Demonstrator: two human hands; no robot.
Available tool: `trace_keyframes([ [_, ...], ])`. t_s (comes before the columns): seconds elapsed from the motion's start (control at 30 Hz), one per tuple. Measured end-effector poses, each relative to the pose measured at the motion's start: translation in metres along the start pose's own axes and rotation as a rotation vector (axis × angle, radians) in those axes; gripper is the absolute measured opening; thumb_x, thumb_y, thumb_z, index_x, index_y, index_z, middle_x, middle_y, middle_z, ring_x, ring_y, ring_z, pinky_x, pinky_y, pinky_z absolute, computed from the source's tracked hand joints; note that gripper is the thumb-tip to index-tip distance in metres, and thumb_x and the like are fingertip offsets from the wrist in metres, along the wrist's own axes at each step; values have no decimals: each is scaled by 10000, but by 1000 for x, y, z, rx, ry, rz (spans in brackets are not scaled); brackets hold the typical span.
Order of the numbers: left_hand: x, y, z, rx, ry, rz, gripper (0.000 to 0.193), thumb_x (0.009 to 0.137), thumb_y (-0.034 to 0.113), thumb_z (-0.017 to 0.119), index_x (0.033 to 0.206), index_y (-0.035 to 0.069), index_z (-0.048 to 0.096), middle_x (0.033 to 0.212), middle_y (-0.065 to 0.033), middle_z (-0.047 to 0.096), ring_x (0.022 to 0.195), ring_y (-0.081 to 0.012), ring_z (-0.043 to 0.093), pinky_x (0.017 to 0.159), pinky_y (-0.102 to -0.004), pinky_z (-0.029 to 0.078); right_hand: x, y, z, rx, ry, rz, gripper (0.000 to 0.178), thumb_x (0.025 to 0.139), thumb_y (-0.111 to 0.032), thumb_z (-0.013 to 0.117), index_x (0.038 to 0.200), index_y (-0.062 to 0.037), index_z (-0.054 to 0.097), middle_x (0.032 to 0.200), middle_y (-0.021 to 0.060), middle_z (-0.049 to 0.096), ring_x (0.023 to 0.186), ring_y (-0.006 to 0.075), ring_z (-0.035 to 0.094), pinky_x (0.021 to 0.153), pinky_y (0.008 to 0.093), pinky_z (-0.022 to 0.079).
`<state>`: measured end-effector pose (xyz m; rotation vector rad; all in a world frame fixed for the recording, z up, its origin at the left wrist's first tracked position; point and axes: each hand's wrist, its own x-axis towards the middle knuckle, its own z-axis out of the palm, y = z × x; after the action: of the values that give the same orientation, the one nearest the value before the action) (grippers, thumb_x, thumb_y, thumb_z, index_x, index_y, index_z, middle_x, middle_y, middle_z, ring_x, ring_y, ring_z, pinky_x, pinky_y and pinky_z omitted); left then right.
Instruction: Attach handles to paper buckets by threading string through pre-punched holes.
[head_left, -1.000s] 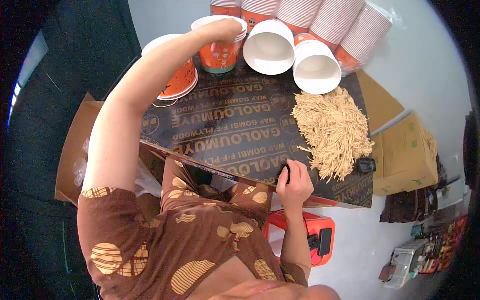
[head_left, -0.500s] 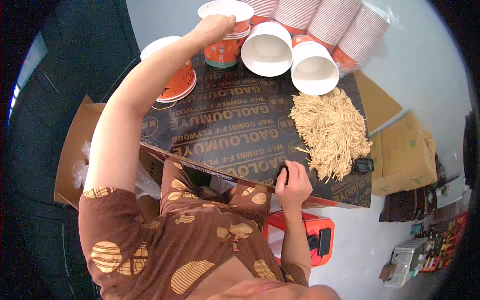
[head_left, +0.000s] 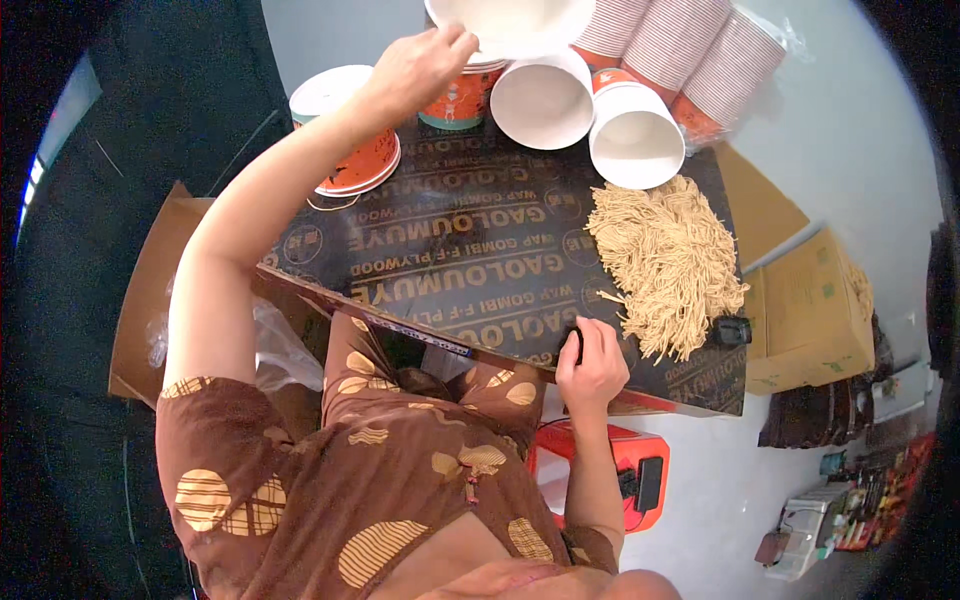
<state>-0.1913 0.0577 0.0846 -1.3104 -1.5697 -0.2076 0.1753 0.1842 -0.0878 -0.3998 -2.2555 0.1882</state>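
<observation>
I see the dark tabletop (head_left: 470, 250) with a noodle heap (head_left: 665, 262) at its right side. My left hand (head_left: 420, 62) holds a white paper bowl (head_left: 510, 22) above the far edge, fingers (head_left: 455, 40) pinching its near rim. I judge it light, thin-walled, easily crushed; the rim is the place to grip. My right hand (head_left: 592, 362) rests curled at the near edge.

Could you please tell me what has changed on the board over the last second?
The left hand, already gripping the rim of the top paper bowl, has lifted it off the orange-sided stack toward the far edge. The right hand stays at the board's near edge, and the noodle pile and lying cups are unmoved.
</observation>
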Motion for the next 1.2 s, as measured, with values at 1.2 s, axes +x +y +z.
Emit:
trace_keyframes([
  [1.2,-118,160,-151,-1592,-556,-1201,438,897,206,570,1217,-62,436,788,-102,625,567,-148,618,448,-228,480,61,-70,-19,980,-303,679,366,973,-238,466,835,55,637,645,102,636,446,53,420,407,214,309],
])
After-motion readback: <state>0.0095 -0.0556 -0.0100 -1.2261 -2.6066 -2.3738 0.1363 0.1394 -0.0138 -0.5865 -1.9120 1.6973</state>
